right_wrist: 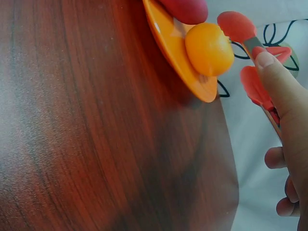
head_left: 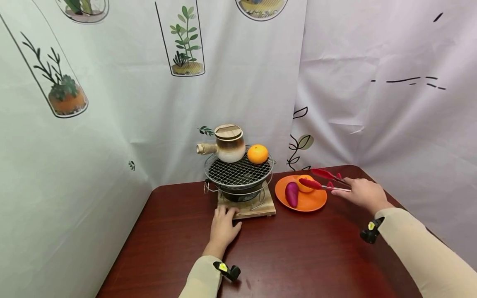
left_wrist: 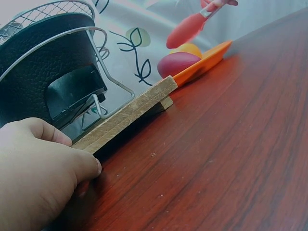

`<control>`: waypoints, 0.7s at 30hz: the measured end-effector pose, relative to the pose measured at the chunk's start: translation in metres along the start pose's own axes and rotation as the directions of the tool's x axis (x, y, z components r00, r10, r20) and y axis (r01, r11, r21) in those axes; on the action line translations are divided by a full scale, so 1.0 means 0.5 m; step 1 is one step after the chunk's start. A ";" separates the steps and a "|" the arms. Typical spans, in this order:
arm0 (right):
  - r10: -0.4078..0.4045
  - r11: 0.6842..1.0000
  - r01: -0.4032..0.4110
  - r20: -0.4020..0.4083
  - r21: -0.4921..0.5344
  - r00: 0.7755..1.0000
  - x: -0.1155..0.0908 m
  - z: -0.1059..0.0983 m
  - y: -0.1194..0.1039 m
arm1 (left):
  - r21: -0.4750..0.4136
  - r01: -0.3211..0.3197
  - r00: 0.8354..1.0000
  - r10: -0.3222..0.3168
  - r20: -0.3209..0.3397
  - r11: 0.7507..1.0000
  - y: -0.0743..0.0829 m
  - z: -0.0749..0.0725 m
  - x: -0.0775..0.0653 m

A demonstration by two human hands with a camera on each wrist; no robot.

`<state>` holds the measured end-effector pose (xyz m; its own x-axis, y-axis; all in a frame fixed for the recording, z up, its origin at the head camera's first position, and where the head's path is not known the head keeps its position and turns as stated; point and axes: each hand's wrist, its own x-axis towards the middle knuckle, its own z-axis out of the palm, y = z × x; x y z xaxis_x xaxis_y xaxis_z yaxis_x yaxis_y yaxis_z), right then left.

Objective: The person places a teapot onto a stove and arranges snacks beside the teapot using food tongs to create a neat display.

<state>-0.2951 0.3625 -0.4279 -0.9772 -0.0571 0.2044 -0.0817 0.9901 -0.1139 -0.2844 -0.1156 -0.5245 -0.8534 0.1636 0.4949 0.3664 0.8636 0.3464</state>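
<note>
My right hand (head_left: 367, 194) holds a pair of tongs (right_wrist: 236, 26) with red tips, the two arms spread apart. In the head view the tips overlap an orange fruit (head_left: 306, 187) on an orange plate (head_left: 311, 203). Beside that fruit lies a purple oblong vegetable (head_left: 292, 194). With thumb and fingers, my left hand (head_left: 222, 227) grips the front left corner of a wooden board (left_wrist: 130, 113). On this board stands a round black grill (left_wrist: 29, 67) with a wire mesh top (head_left: 238, 171).
A lidded pot (head_left: 231, 151) with a side handle stands on the mesh, next to another orange fruit (head_left: 257, 154). Wire loops stick out around the grill. Patterned white curtains (head_left: 242, 82) hang behind the dark red table (head_left: 298, 252) and at its sides.
</note>
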 end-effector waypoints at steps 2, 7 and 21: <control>0.000 1.000 0.000 -0.004 -0.001 1.000 -0.001 0.006 0.001 | -0.001 -0.002 1.000 0.002 -0.001 1.000 0.000 0.000 0.000; 0.000 1.000 0.000 -0.008 -0.007 1.000 -0.001 0.016 0.001 | -0.007 -0.004 1.000 0.004 -0.004 1.000 0.002 -0.001 0.000; -0.018 1.000 0.018 0.013 -0.014 1.000 -0.005 0.027 -0.007 | -0.003 -0.009 1.000 0.009 -0.014 1.000 0.000 0.001 0.000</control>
<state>-0.2952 0.3576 -0.4411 -0.9781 -0.0764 0.1935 -0.0966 0.9906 -0.0971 -0.2845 -0.1153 -0.5250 -0.8451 0.1644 0.5087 0.3750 0.8606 0.3447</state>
